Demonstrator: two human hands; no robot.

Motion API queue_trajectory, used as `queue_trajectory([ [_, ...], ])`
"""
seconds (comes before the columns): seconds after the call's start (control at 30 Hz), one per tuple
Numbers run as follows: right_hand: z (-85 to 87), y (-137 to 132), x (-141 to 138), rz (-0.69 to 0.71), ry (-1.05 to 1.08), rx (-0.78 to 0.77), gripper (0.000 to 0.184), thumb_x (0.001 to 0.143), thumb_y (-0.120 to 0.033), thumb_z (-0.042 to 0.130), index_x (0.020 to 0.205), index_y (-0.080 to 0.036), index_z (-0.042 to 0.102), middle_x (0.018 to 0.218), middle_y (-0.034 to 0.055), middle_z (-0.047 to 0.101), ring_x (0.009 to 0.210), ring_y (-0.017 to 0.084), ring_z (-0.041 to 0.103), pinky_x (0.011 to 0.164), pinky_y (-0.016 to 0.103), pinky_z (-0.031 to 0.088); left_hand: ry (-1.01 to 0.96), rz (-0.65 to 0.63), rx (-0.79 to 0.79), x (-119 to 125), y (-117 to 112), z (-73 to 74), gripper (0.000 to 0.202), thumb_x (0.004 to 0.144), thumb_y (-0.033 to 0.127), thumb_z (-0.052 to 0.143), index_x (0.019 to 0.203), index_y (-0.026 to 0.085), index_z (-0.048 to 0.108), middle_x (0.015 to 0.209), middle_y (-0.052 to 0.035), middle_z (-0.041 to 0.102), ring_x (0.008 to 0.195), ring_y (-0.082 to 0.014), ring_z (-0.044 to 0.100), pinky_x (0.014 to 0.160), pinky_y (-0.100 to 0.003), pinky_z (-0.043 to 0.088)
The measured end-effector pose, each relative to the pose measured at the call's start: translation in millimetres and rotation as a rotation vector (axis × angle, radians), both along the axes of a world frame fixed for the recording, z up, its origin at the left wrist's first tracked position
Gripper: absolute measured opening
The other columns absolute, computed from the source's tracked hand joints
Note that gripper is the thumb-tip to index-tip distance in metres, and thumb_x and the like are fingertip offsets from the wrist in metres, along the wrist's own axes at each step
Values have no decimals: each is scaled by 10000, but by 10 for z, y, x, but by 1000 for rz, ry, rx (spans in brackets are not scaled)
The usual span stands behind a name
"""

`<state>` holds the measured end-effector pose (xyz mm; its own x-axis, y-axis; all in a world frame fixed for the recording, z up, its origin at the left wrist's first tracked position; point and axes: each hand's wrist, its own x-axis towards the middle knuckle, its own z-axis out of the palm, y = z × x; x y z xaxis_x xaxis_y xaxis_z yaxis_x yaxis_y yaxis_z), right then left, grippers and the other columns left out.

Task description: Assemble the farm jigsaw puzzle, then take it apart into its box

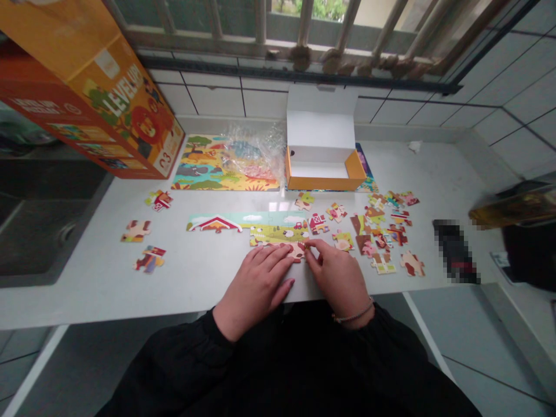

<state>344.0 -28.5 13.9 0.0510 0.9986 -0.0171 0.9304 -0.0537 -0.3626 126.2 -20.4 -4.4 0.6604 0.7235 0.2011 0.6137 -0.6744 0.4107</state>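
Carefully, the right grip (339, 279) clamped a jigsaw piece (297, 250) against the farm puzzle (278, 233), the left grip (256, 286) lying open beside it; the piece needed seating snugly.

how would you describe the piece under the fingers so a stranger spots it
On the white counter, find the part-built farm puzzle. At its near edge lies a pale, brown-patched piece, the only one touched by the left hand and the right hand.

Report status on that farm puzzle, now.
Left hand, right hand both on a jigsaw piece. Partly built farm puzzle just ahead. Loose pieces scattered right.
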Motion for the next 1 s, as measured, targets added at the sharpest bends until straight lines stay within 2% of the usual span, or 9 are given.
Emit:
queue_trajectory([
  [0.1,14,-50,27,47,-74,-16,268,1104,-382,603,1266,-315,806,878,66,842,718,258,780,598,322,427,-6,5,-7,3,-10,-3,474,1043,281,659,1514,253,624,1665,-108,581,1512,-343,543,1270,-595,423],
  [0.23,-72,-192,-8,82,-109,6,345,1096,-397,610,1401,-291,732,776,49,811,620,244,747,551,307,395,-6,10,-18,-10,-33,4,474,1051,306,651,1520,250,612,1669,-112,575,1525,-341,533,1279,-606,421],
  [0.4,-299,-381,-75,22,-104,202,421,1121,-400,546,1479,-214,668,822,64,802,630,228,710,556,311,364,-46,19,-14,-23,-86,-16,424,1071,282,609,1490,220,614,1651,-127,586,1522,-321,537,1294,-576,433],
  [0.53,-448,-479,-26,113,13,368,306,1116,-372,571,1276,-218,781,727,24,735,627,193,664,626,325,405,-124,147,35,-135,-63,-31,346,1071,210,571,1407,212,653,1530,-142,665,1439,-299,601,1233,-538,503],
  [0.67,-504,-530,33,277,-2,516,194,1085,-291,623,1061,-211,798,711,17,716,660,199,660,688,361,428,-99,402,151,-653,184,95,275,1064,189,525,1272,209,705,1354,-139,744,1319,-321,663,1185,-570,516],
  [0.77,-497,-543,35,328,-39,555,156,1072,-254,636,1035,-214,782,720,16,714,676,203,654,701,374,422,55,663,222,-1302,437,238,291,1062,266,491,1217,147,706,1290,-190,747,1276,-374,671,1171,-605,494],
  [0.87,-488,-537,20,328,-49,569,130,1067,-237,644,1024,-205,763,708,10,691,675,202,639,704,378,416,219,891,146,-1933,601,301,382,1073,390,470,1182,95,687,1207,-212,748,1228,-420,682,1075,-617,527],
  [0.93,-496,-528,12,327,-42,593,120,1070,-233,642,1024,-199,748,709,9,684,674,197,630,706,376,410,238,975,47,-2234,647,289,415,1028,509,537,1033,126,696,1004,-186,752,1145,-440,705,988,-598,533],
  [1.0,-512,-519,8,324,-25,627,120,1078,-234,635,1023,-197,734,713,10,684,668,191,618,703,374,400,251,950,20,-2427,678,253,451,945,596,640,975,150,698,937,-167,741,1165,-460,691,959,-574,509],
])
